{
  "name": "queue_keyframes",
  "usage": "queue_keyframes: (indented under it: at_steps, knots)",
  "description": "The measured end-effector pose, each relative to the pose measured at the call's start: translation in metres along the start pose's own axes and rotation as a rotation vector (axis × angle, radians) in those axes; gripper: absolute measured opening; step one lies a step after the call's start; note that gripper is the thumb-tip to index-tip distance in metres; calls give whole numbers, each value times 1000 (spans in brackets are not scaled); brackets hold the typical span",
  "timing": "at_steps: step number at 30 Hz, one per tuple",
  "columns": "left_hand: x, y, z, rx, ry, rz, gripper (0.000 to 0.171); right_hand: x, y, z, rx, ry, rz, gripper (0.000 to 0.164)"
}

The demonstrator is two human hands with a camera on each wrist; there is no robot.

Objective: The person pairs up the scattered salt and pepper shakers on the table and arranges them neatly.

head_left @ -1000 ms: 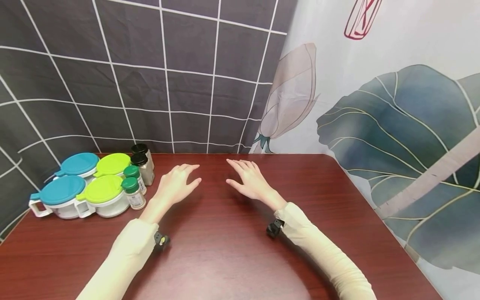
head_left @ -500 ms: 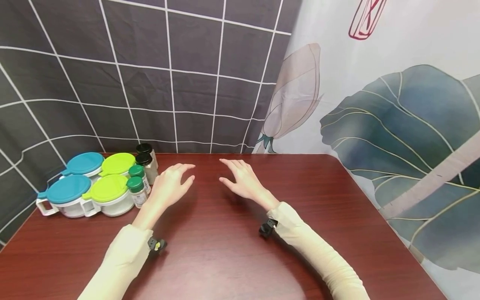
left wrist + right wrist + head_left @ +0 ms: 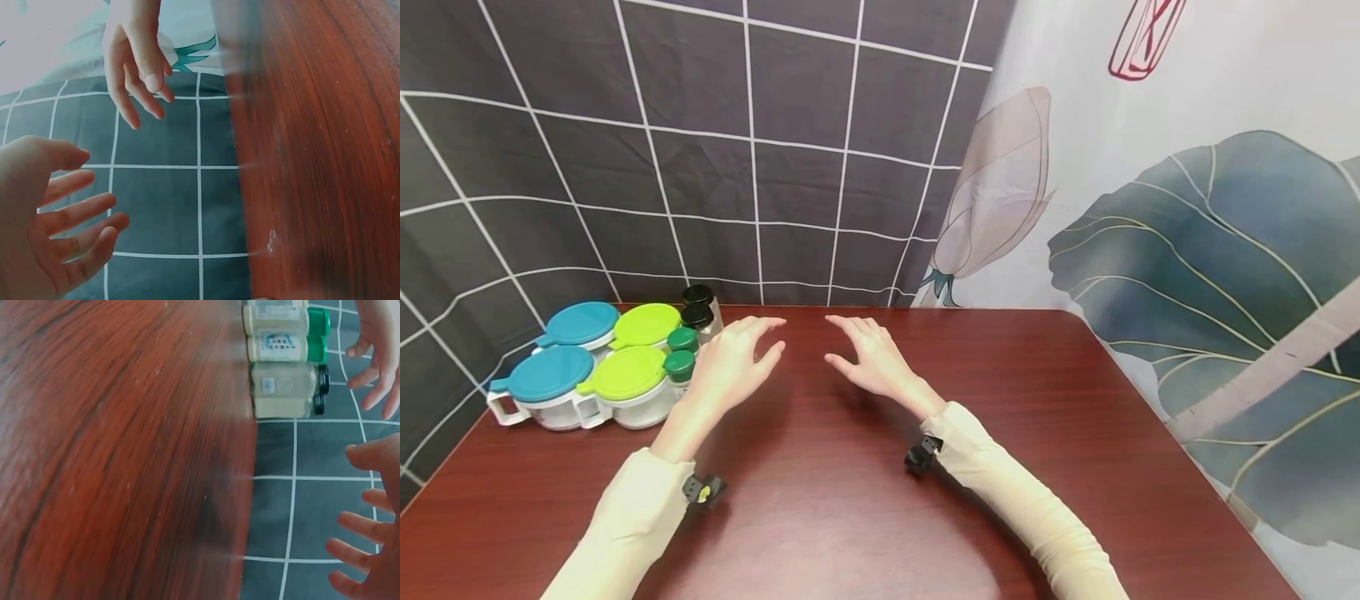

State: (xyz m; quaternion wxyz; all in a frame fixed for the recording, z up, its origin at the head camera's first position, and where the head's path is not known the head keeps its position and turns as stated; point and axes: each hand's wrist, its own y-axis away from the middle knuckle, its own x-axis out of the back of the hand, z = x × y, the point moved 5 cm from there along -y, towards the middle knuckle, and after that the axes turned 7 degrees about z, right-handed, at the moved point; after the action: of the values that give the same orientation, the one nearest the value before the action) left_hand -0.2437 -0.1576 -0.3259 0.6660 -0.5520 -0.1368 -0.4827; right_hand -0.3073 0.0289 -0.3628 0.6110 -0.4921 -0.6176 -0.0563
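Observation:
My left hand (image 3: pixel 730 367) hovers above the table, fingers spread and thumb apart, holding nothing. It partly overlaps the spice bottles in the head view. Two of these have green caps (image 3: pixel 679 365) and two have black caps (image 3: pixel 697 317). To the right, my right hand (image 3: pixel 876 360) is also raised with its fingers extended and nothing in its grasp. The palms face each other across a gap. In the right wrist view, labelled green-capped bottles (image 3: pixel 278 347) and black-capped bottles (image 3: pixel 284 381) stand in a row near the left hand (image 3: pixel 378 353).
At the back left of the dark red table (image 3: pixel 820 467) sit white handled seasoning jars, two with blue lids (image 3: pixel 550 372) and two with lime-green lids (image 3: pixel 628 372). A dark gridded cloth (image 3: pixel 700 167) hangs behind; a leaf-patterned curtain (image 3: pixel 1000 183) hangs at the right.
Both hands have drifted left over the table, the left one now covering more of the green-capped bottles. The head view has turned slightly left, so the jars and backdrop appear farther right.

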Motion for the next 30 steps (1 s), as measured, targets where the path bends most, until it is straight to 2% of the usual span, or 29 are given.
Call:
queue_keyframes:
  at_steps: [16,25,30]
  knots:
    - [19,7,-6,130,6,23,33,-4,-5,-14,-4,-57,35,53]
    - [31,15,-14,137,-5,100,29,-9,-7,-25,15,-94,53,51]
    - [39,21,-19,184,46,74,31,-12,-9,-32,22,-117,54,53]
